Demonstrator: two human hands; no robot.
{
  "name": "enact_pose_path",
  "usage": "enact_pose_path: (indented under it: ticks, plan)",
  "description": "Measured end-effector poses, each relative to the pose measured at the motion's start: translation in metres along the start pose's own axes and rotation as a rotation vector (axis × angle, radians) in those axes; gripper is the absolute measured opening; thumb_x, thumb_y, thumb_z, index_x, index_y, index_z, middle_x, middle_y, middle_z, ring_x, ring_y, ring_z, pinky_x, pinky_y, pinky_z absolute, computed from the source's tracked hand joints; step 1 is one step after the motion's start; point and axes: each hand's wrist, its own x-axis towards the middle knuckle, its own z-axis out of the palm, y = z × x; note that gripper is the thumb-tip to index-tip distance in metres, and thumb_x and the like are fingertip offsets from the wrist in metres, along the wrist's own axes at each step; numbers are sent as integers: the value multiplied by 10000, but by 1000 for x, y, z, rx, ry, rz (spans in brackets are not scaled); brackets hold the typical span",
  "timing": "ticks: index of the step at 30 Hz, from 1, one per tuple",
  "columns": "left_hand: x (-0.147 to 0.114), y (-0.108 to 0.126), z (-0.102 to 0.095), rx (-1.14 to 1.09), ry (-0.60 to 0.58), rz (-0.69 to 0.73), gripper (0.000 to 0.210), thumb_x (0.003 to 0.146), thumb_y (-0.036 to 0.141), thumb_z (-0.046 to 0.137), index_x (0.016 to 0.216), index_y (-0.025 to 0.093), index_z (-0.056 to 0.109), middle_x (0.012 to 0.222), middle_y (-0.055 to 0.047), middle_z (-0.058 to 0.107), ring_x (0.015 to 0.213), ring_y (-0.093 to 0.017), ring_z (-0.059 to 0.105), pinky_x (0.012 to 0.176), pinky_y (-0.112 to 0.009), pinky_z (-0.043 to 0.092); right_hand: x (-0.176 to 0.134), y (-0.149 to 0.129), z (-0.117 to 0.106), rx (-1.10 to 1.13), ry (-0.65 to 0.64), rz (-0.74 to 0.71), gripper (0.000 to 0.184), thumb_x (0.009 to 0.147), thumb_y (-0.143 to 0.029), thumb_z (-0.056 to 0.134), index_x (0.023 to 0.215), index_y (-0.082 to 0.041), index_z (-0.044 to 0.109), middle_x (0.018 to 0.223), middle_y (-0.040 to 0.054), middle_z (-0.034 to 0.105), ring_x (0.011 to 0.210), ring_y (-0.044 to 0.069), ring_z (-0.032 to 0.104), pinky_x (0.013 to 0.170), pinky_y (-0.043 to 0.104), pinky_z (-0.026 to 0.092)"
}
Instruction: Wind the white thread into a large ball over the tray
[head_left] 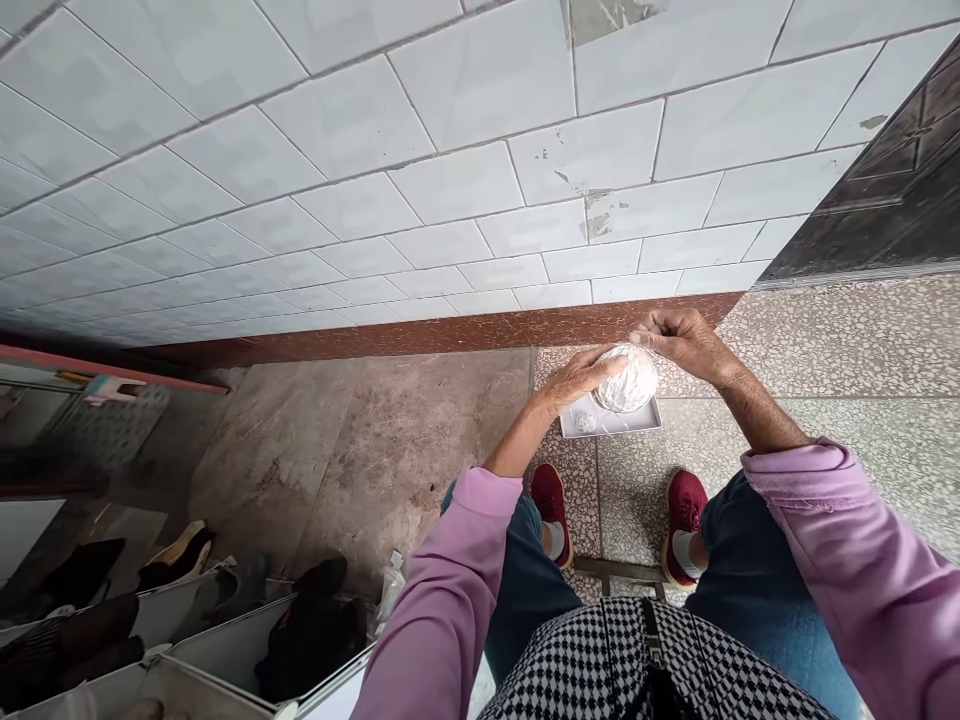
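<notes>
A large ball of white yarn (628,382) is in front of me, above a shallow white box (637,422). My left hand (583,378) lies along the ball's left side, thumb on its face and fingers behind, gripping it. Just above the ball's right edge, my right hand (670,335) is closed, with thumb and fingertips pinched together. Whatever is between those fingertips is too small to make out. In the box's left corner sits a small whitish bundle (585,422), and short white strands lie near it.
A white tiled wall (450,200) with a brown base strip stands close ahead. My red shoes (550,500) rest on the speckled floor (630,490). Open bins (217,650) holding shoes and dark items are at lower left. A dark door (885,210) is at the right.
</notes>
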Motion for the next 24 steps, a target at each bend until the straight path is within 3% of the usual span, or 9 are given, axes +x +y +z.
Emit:
enact_pose_path:
  ticks: [3, 7, 14, 19, 24]
  plan:
    - [-3, 2, 0, -173, 30, -43, 877, 709, 837, 904, 1294, 193, 793, 1264, -180, 811, 1395, -439, 677, 1175, -586, 539, 6, 9, 8, 117, 32, 35, 553, 929, -700, 820, 737, -242, 575, 642, -55, 446, 596, 119, 330, 572, 335, 260]
    - [-2, 6, -6, -360, 178, -9, 882, 625, 821, 958, 1241, 212, 792, 1318, -187, 798, 1460, -456, 639, 1205, -598, 558, 14, 18, 26, 107, 53, 14, 548, 959, -695, 746, 712, -248, 547, 647, -41, 461, 609, 131, 359, 588, 331, 289]
    - [4, 13, -16, -605, 468, 6, 563, 768, 573, 903, 1181, 214, 769, 1316, -130, 820, 1524, -396, 613, 1230, -535, 558, 14, 18, 45, -182, 86, -42, 436, 1024, -435, 591, 670, -259, 406, 638, -25, 447, 645, 153, 412, 663, 340, 327]
    - [5, 15, -23, -682, 507, -48, 535, 864, 628, 800, 1197, 215, 732, 1292, -138, 825, 1445, -401, 673, 1135, -536, 615, 11, 14, 57, -271, 13, -31, 346, 1010, -342, 541, 695, -263, 421, 623, -18, 477, 634, 160, 442, 669, 341, 335]
    - [11, 7, -34, -522, 570, 24, 600, 893, 688, 748, 1261, 216, 710, 1366, -153, 792, 1418, -370, 682, 1068, -488, 635, -1, 1, 71, -301, -72, -2, 272, 1026, -296, 545, 760, -238, 555, 707, 35, 618, 672, 186, 529, 705, 354, 359]
